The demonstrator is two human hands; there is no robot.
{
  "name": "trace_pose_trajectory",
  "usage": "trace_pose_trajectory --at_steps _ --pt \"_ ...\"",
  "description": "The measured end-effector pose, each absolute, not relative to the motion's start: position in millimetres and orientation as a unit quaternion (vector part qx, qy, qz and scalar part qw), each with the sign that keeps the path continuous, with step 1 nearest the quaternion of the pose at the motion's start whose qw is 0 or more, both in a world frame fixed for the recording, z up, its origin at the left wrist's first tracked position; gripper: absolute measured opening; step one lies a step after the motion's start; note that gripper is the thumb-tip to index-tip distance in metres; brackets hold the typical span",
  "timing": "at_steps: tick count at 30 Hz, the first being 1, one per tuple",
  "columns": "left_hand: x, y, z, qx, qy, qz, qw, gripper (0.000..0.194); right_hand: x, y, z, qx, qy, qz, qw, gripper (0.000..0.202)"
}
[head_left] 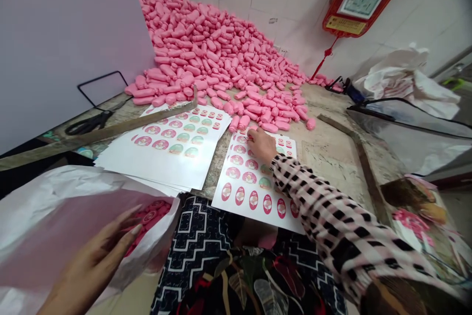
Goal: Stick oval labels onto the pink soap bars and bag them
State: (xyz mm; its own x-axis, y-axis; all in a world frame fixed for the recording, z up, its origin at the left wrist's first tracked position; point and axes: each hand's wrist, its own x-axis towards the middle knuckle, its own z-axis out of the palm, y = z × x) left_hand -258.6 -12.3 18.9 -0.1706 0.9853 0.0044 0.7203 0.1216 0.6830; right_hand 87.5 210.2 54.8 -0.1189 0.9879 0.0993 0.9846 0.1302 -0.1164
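Observation:
My left hand [99,251] reaches into the mouth of a white bag [47,207], its fingers stretched out and thumb apart. Beside the fingertips, inside the bag, lie pink pieces [149,216] with round printed marks. On a sheet of stickers [236,185] rests my right hand [262,144], its fingers drawn together at the upper part of the sheet. Whatever is between those fingertips is hidden. Pink and green half-round stickers and pink oval ones are printed on the sheet. Just beyond the hand are pink bottle-shaped pieces [243,122].
A large heap of the pink pieces [221,49] leans against the tiled wall. More sticker sheets [173,165] lie to the left, under a long flat bar [147,119]. Black scissors [88,123] sit farther left. Another bar [363,162] and a clear zip bag [409,133] are right.

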Motion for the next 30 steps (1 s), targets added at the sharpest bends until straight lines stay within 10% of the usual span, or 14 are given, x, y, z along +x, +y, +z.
trace_pose_trajectory --at_steps 5,13,17,23,30 --pt "-186 4 48 0.658 0.618 0.31 0.299 0.038 114 127 81 -0.569 -0.741 0.23 0.274 0.013" --pt "-65 17 65 0.745 0.323 0.175 0.557 0.068 122 -5 99 -0.454 -0.513 0.661 0.306 0.015" --pt "-40 19 54 0.689 0.317 0.166 0.63 0.055 162 -9 80 -0.529 -0.526 0.582 0.325 0.028" --pt "-24 28 39 0.796 0.357 0.161 0.461 0.01 221 2 41 -0.751 -0.62 0.131 0.186 0.026" --pt "2 37 50 0.901 0.317 0.119 0.272 0.018 210 6 30 -0.742 -0.658 0.028 0.127 0.022"
